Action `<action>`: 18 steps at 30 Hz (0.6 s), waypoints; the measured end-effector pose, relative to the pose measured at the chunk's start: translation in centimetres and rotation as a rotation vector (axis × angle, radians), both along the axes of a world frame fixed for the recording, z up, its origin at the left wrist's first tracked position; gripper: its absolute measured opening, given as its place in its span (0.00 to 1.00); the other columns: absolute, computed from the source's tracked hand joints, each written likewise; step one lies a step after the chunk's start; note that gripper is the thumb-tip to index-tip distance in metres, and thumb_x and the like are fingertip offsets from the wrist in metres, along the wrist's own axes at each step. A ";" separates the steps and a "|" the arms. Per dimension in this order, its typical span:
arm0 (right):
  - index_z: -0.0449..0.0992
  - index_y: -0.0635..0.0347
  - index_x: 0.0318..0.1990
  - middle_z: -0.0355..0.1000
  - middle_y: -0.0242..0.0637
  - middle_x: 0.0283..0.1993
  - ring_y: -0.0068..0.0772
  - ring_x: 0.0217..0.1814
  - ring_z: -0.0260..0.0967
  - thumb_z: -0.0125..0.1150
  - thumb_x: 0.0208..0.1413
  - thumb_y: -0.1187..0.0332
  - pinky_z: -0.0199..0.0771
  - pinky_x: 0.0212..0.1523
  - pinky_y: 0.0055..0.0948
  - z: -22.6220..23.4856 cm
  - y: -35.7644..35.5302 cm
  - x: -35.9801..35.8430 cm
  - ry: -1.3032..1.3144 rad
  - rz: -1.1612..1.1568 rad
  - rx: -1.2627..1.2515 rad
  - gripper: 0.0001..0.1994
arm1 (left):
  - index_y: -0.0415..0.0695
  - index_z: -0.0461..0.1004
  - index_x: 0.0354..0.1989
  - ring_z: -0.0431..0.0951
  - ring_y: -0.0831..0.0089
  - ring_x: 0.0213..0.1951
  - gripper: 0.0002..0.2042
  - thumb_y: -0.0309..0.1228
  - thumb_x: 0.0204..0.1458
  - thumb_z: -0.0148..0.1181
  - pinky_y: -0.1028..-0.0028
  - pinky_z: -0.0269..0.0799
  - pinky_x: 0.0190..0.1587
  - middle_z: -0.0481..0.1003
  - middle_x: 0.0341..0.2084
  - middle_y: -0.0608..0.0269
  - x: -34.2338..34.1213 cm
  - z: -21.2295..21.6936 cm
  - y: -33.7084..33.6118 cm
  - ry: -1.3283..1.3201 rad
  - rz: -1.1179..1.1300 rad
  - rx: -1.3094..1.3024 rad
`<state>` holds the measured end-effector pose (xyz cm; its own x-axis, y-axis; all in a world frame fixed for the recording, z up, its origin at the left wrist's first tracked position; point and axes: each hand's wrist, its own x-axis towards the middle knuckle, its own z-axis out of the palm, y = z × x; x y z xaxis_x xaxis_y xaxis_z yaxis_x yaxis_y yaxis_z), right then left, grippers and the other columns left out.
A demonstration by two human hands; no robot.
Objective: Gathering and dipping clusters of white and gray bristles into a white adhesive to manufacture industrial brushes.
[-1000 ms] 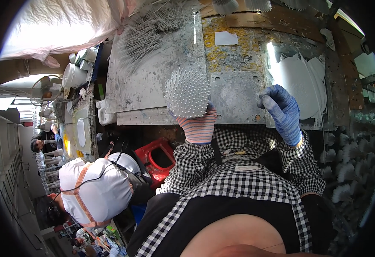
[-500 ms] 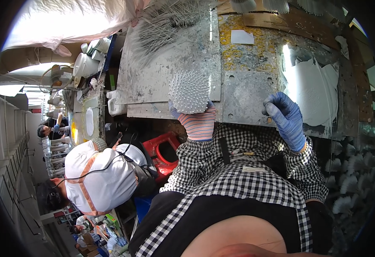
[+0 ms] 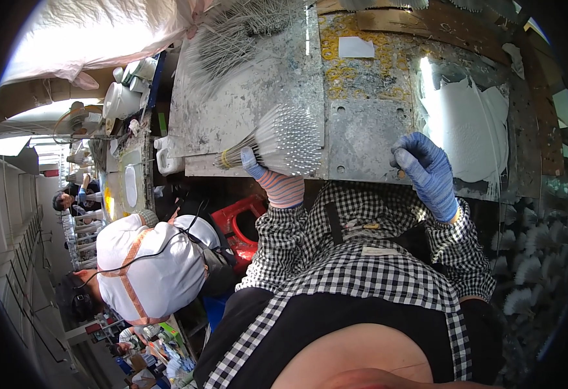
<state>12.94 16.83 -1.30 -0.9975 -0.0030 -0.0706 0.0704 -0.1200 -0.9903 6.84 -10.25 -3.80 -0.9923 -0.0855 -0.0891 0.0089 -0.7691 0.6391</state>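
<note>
The left hand [image 3: 280, 187] grips a bundle of thin white-tipped strands [image 3: 287, 139] over the near edge of the grey surface [image 3: 368, 146], its narrow bound end pointing left. The right hand [image 3: 428, 170] has its fingers curled in toward the thumb; whether it pinches anything, I cannot tell. A loosened left grip could let strands slip or drop off the edge; brushing the white paste [image 3: 465, 129] could smear the tips.

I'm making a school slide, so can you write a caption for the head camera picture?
Gloved left hand holding a fanned, white-tipped bundle at the grey bench, right hand loosely curled.
</note>
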 end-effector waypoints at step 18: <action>0.80 0.62 0.42 0.79 0.31 0.35 0.20 0.37 0.74 0.65 0.63 0.64 0.75 0.45 0.25 1.3 1.0 -1.0 0.057 -0.007 0.045 0.10 | 0.40 0.67 0.59 0.75 0.59 0.58 0.24 0.40 0.58 0.62 0.58 0.72 0.61 0.71 0.61 0.47 -5.7 3.7 3.9 0.296 0.059 -0.318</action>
<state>11.95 17.84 -0.05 -0.9999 0.0056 -0.0135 0.0130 -0.0753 -0.9971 1.17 -6.33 -0.15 -0.9638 -0.1204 0.2381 0.2653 -0.5269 0.8074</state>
